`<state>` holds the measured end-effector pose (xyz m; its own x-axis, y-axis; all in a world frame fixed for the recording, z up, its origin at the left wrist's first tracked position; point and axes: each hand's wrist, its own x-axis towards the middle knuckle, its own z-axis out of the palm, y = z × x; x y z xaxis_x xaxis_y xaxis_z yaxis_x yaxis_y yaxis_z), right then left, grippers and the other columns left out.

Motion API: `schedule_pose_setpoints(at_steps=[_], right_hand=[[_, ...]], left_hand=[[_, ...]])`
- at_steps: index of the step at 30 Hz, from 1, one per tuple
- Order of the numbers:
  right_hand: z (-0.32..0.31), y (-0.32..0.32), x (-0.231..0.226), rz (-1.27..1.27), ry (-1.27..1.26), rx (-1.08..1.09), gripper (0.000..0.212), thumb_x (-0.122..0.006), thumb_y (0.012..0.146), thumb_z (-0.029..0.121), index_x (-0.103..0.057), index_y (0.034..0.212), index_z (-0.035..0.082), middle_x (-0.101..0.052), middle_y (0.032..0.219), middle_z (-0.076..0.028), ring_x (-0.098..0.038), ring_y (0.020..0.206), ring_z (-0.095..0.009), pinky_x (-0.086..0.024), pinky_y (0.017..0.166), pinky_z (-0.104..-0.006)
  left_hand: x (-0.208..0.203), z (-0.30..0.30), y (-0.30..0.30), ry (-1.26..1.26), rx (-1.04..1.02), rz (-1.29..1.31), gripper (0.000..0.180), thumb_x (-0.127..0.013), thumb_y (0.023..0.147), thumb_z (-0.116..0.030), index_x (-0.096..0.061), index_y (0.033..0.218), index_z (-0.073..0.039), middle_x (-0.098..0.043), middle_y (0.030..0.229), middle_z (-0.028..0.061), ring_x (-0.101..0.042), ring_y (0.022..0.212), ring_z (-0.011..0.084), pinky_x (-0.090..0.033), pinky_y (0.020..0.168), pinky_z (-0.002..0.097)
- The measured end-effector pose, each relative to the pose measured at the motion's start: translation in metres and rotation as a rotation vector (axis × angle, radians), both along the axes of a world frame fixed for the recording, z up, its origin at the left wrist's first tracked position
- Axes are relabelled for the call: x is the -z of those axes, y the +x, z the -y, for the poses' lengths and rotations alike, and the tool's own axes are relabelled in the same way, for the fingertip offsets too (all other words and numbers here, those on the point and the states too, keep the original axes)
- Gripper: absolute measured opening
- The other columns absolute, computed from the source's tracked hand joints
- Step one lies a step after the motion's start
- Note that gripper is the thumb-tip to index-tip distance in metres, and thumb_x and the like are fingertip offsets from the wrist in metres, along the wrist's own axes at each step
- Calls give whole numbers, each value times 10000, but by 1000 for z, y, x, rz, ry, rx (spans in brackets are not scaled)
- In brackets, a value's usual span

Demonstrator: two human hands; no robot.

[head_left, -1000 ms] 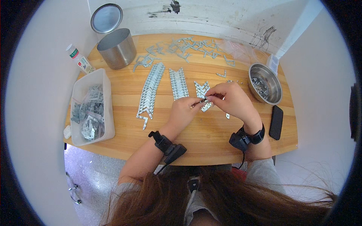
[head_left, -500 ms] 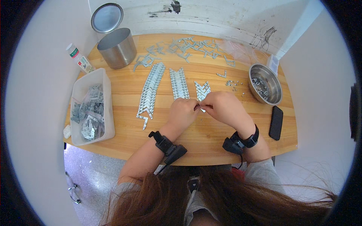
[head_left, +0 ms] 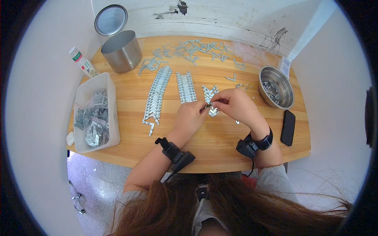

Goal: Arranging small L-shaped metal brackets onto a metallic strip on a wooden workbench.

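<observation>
Two bare hands meet to the left of the steel bowl (head_left: 277, 74), well apart from it, and the small metal piece (head_left: 208, 106) is there at their fingertips. The left hand (head_left: 191, 118) has its thumb and fingers clamped on this piece; the fingers of the right hand (head_left: 239, 105) are also pinched together, on its end nearer to the bowl. Most of it is covered, so I cannot tell its full shape.

In my judgement, it is very light and stiff, and a pinch should not break it. Smooth metal can be slippery, and such a small piece may turn or drop if the pressure is uneven. The best hold is probably with thumb and forefinger on its outer edges.

The short bracket row (head_left: 210, 94) lies to the left of the bowl, and the long bracket row (head_left: 158, 92) lies farther left from it. These brackets look thin and flat, so I would take each one by the edge of an arm. Tiny loose parts (head_left: 239, 85) lie just left of the bowl; they probably need fingertips only.
</observation>
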<state>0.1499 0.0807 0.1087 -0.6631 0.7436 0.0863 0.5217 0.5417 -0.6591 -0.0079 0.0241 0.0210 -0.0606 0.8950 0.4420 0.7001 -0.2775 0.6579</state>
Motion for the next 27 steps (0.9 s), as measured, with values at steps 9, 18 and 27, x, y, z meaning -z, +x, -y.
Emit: schedule_pose_setpoints(at_steps=[9, 18, 27], right_hand=[[-21, 31, -17, -326, -82, 193, 142, -620, 867, 68, -672, 960, -26, -683, 780, -79, -644, 671, -104, -509, 599, -250], [-21, 27, -19, -325, -67, 185, 137, -630, 868, 71, -673, 953, -28, -667, 732, -58, -618, 633, -84, -490, 568, -228], [-26, 37, 16, -489, -261, 157, 121, -617, 887, 61, -630, 964, -31, -670, 863, -64, -630, 732, -107, -515, 668, -240]], left_hand=[[1, 0, -1, 77, 139, -62, 161, -654, 830, -196, -674, 839, -36, -646, 755, 127, -616, 719, 301, -474, 652, 396], [19, -3, 12, 64, 435, -278, 189, -607, 861, -217, -655, 907, -40, -582, 876, 108, -549, 852, 309, -448, 744, 400], [23, -3, 9, 105, 305, -39, 255, -698, 738, -93, -674, 989, -55, -593, 952, 90, -532, 937, 294, -435, 822, 391]])
